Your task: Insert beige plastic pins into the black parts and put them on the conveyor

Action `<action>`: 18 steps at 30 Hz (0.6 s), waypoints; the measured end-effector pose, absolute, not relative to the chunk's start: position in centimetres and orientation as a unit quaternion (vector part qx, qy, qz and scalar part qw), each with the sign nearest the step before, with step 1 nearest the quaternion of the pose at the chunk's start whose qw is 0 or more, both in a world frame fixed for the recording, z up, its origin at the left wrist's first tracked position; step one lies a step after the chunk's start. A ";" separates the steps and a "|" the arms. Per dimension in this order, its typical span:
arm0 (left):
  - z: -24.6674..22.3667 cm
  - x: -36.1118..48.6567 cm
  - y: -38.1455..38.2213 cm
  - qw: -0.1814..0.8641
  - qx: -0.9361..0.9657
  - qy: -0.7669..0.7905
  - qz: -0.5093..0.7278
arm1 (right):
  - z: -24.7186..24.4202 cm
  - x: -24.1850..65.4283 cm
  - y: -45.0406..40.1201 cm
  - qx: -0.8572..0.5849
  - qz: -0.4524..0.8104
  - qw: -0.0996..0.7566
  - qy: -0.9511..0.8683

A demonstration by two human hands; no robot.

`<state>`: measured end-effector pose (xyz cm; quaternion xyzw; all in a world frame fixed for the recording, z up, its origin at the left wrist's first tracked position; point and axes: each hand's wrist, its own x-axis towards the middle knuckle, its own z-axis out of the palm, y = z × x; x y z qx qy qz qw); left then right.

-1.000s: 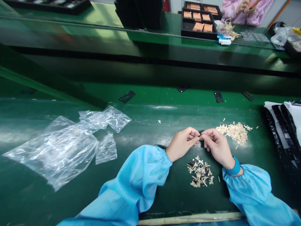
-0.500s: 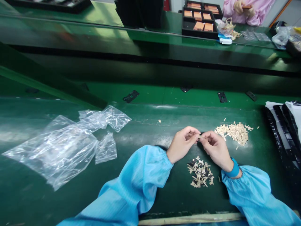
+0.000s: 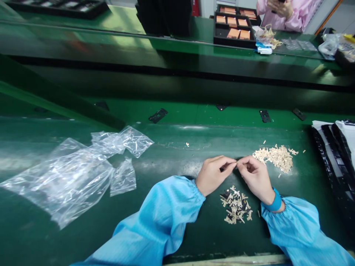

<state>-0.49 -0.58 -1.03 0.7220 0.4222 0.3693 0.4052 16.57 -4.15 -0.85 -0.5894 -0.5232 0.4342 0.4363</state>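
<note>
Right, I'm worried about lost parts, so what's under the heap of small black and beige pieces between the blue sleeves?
Dark green work surface shows around the small black and beige pieces; what lies beneath the heap is covered and cannot be seen.

The clear bags (image 3: 77, 177) are showing thin, crinkled plastic film, its creases flashing with glossy highlights. Beneath them, the green work surface (image 3: 124, 229) is looking smooth and semi-glossy, reflecting soft glare while faint scuffs are marking it. The blue sleeves (image 3: 163, 207) are gathering into soft folds of light cloth with a low sheen, and the wristband (image 3: 274, 201) is appearing smoother and more matt. The far pile of pale pieces (image 3: 281, 159) is looking dull and matt; the near pile of pale and black pieces (image 3: 236, 207) is mixing matt beige with darker bits, their materials being too small to tell. At the right, black wrapping (image 3: 330, 159) is gleaming like glossy plastic. Across the bench, pink cloth (image 3: 301, 16) is draping in soft folds.
</note>
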 end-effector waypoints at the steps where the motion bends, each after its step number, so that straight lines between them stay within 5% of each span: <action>1: -1.1 -0.5 -0.6 0.410 0.719 0.425 0.367 | -0.9 16.6 -4.2 -0.592 0.416 0.432 -0.539; 8: -1.5 -0.6 -0.4 0.449 0.694 0.442 0.347 | -0.3 16.6 -4.2 -0.575 0.333 0.397 -0.633; 18: -1.0 -1.2 0.2 0.392 0.716 0.459 0.351 | -0.2 17.0 -3.8 -0.593 0.432 0.444 -0.515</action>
